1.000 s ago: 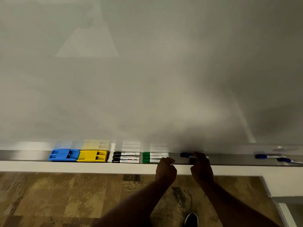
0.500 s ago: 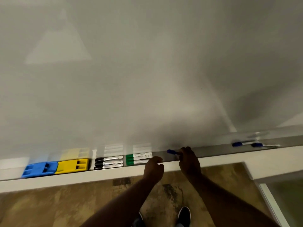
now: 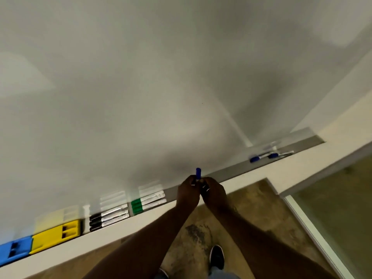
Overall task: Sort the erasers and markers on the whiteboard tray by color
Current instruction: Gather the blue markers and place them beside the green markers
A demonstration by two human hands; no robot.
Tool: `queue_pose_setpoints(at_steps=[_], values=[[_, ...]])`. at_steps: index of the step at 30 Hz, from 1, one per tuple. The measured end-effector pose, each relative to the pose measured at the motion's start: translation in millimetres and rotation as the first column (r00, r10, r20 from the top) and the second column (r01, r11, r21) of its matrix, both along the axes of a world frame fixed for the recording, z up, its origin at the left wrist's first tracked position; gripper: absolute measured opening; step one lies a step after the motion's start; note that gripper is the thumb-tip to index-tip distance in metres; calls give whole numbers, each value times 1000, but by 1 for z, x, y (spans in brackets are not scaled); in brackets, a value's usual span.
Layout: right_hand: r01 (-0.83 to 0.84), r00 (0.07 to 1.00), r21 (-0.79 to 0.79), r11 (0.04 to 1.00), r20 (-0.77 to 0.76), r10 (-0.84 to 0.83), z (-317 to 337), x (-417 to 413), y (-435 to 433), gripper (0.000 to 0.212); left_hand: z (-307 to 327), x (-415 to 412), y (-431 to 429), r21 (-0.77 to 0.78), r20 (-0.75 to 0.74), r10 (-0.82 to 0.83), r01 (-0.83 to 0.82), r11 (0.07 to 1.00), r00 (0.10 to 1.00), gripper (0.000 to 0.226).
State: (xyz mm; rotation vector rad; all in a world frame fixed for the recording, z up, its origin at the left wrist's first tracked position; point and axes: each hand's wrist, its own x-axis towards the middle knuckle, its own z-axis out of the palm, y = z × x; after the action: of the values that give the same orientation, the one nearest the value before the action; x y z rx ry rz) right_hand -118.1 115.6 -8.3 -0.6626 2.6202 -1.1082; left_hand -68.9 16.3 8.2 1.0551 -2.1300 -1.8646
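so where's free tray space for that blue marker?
Bare tray runs from the green markers to the two blue markers far right. Left end is packed: black markers, yellow eraser, blue eraser.

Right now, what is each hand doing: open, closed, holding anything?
Left hand: closed on the blue marker.
Right hand: closed at the same marker's lower end; grip unclear.

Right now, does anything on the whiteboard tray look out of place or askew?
Yes. Two blue markers lie loose far along the tray, overlapping end to end and apart from the neat black markers and green markers. A third blue marker is off the tray, upright between the left hand and right hand.
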Motion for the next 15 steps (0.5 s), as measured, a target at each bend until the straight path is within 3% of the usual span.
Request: queue_pose_setpoints(at_steps=[7, 15], values=[[174, 983, -13, 985, -52, -175, 12, -25, 58, 24, 1, -24, 30, -150, 5, -134, 133, 980, 991, 13], [287, 958, 57, 956, -36, -285, 4, -94, 140, 22, -2, -64, 85, -131, 70, -143, 151, 980, 987, 24]])
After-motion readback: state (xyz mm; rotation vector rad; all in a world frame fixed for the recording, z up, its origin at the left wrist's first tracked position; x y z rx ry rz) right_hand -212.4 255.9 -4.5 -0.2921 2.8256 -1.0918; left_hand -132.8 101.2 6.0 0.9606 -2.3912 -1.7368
